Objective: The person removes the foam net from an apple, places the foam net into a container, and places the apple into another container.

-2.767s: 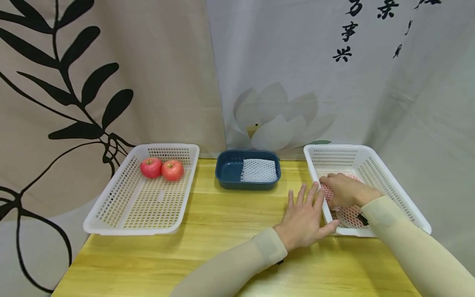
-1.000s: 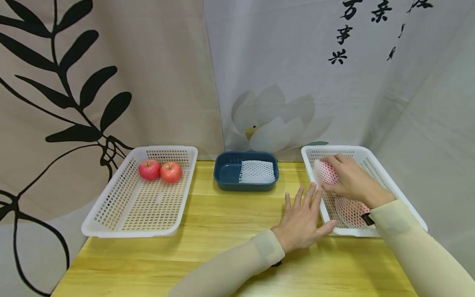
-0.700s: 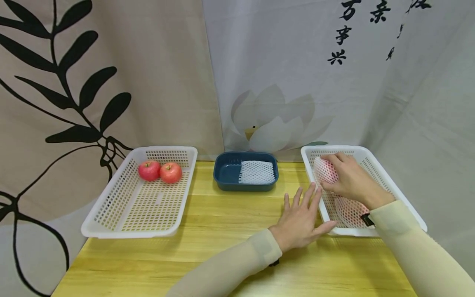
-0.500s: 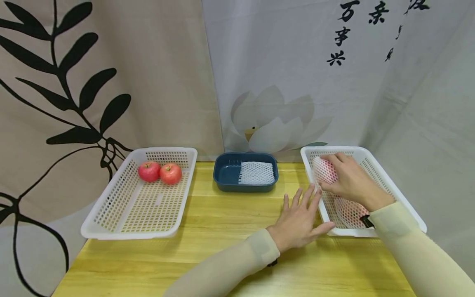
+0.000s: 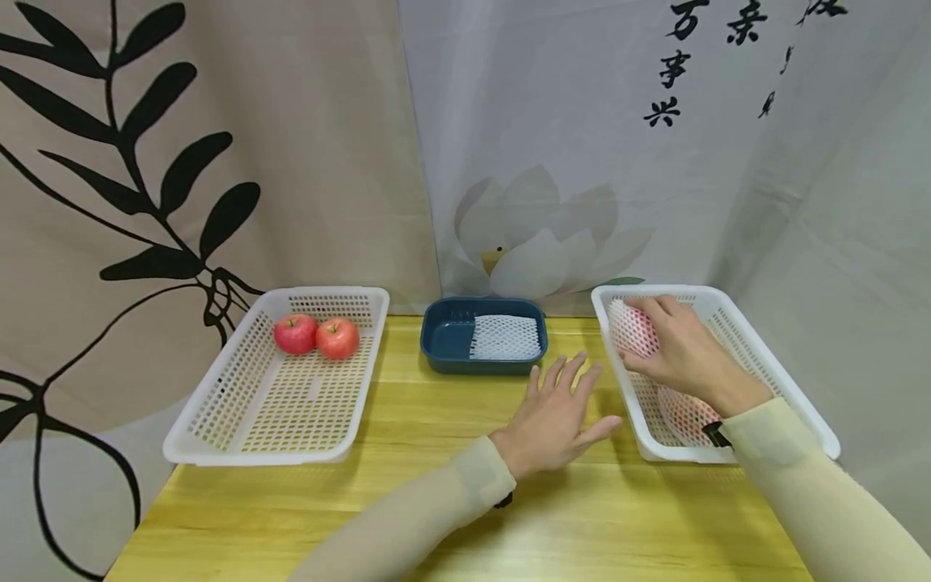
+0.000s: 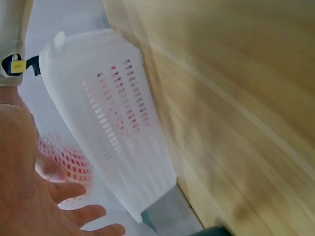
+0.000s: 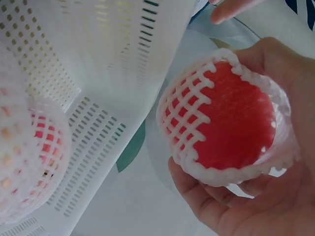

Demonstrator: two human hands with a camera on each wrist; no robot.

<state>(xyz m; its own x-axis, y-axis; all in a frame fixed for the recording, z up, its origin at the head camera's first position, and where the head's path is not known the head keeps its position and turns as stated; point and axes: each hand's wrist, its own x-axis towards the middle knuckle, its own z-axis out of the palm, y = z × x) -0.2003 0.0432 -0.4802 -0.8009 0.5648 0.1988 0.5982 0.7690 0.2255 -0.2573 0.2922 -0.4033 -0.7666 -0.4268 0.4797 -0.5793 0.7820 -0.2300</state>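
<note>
Red, smooth and round, two apples [image 5: 295, 334] sit touching in the far part of the left basket [image 5: 254, 458], to the left of the blue tray [image 5: 480, 366]; bare as they are, they suggest to me that stripping fruit of its packing is the work here. That tray, plastic with rounded corners, stands on the wood-grained worktop [image 5: 582, 537], and white foam netting [image 5: 505, 337] lies flat in its right part. Nearer me than the tray's right end, my left hand [image 5: 549, 416] hovers, fingers spread wide, holding nothing. Right of the tray, my right hand [image 5: 684, 347] grips a netted apple [image 7: 236, 118] at the tray-side edge of the right basket [image 5: 684, 454]; red skin shows through the open end of its diamond-meshed sleeve. I judge the step to be picking up this fruit, sleeve still on; next calls for meeting it with my free hand and drawing the soft foam off without dropping the apple. Farther right of the tray, more netted fruit [image 5: 686, 414] rests in that basket's nearer part, its white plastic walls pierced by rows of slots; how many pieces, I cannot tell.
</note>
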